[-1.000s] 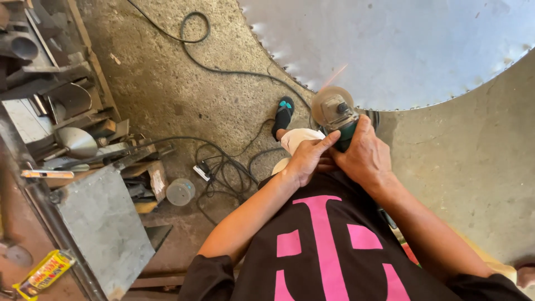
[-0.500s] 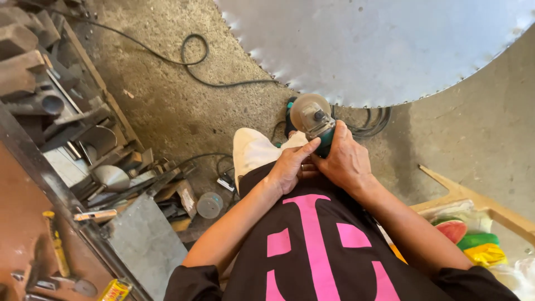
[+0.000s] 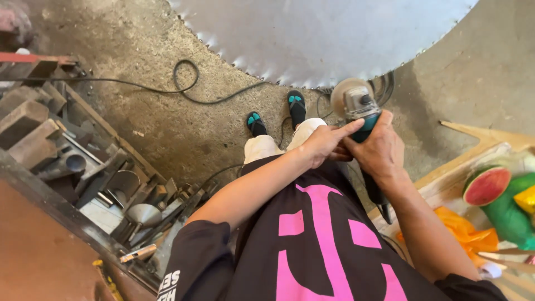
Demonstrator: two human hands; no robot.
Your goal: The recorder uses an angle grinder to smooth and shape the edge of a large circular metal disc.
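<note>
- An angle grinder (image 3: 356,106), teal-bodied with a grey head and a round disc at its front end, is held in both hands above the concrete floor (image 3: 167,128), in front of the person's waist.
- The grinder's disc sits just beside the toothed lower edge of a large circular saw blade (image 3: 323,39); whether the two touch cannot be told.
- The right hand (image 3: 382,150) is wrapped around the grinder's body from the right, its fingers clenched on it.
- The left hand (image 3: 323,146) lies against the grinder's body from the left, forefinger stretched forward along the housing, the other fingers curled in at the grip.
- The saw blade lies flat on the floor and fills the far middle of the view, its teeth running in an arc.
- Two feet in black sandals with teal straps (image 3: 296,106) stand on the floor just near the blade's edge, left of the grinder.
- A black cable (image 3: 184,83) loops across the floor towards the blade, and more coils lie by the grinder's head.
- The person wears a black shirt with pink lettering (image 3: 323,245) and light trousers.
- At the left edge of the floor, a heap of metal scrap and offcuts (image 3: 83,167) is stacked in a rusty frame.
- At the right edge, a wooden frame (image 3: 473,145) borders a cut slice of watermelon (image 3: 486,185), a green bag (image 3: 510,214) and an orange bag (image 3: 465,234).
</note>
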